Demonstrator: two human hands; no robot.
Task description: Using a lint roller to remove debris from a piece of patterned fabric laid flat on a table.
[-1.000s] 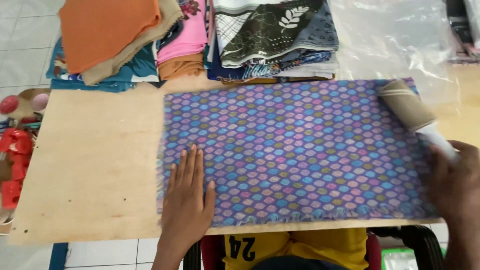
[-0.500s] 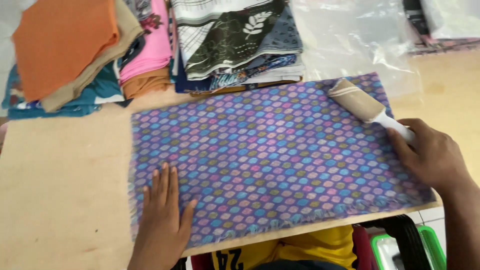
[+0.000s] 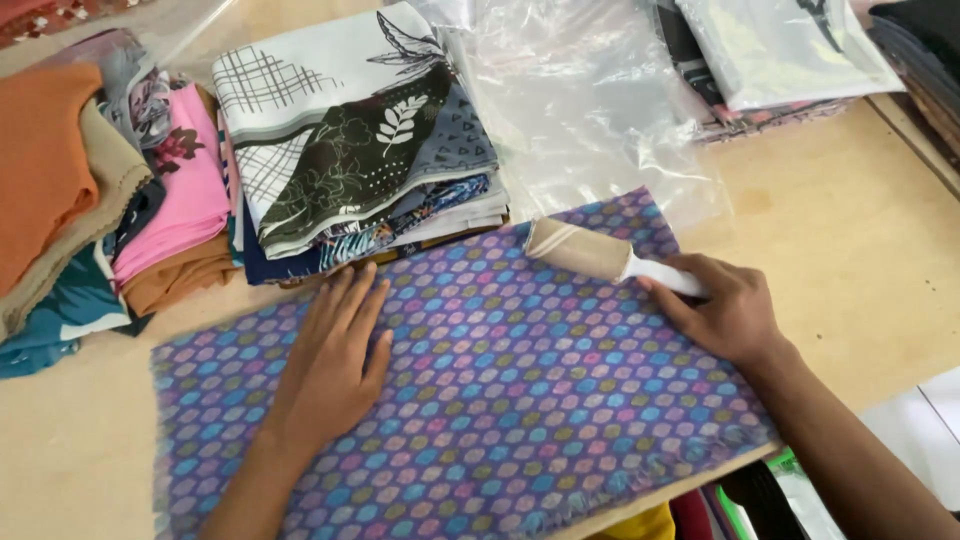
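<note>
A purple cloth [image 3: 500, 400] with a pattern of small coloured dots lies flat on the wooden table [image 3: 850, 260]. My left hand [image 3: 330, 365] rests palm down on the cloth's left part, fingers spread toward its far edge. My right hand [image 3: 725, 310] grips the white handle of a lint roller [image 3: 585, 250]. The roller's tan head lies on the cloth near its far edge, just in front of a stack of folded fabrics.
Stacks of folded fabrics line the back: orange and beige [image 3: 50, 170], pink [image 3: 185, 200], and a grey, white and dark leaf-print pile [image 3: 350, 140]. Clear plastic bags [image 3: 590, 110] lie behind the cloth. More packed fabrics [image 3: 780, 60] sit at the far right.
The roller has moved left along the cloth's far edge. My left hand has slid farther up the cloth toward the fabric stacks. The view has shifted right and closer.
</note>
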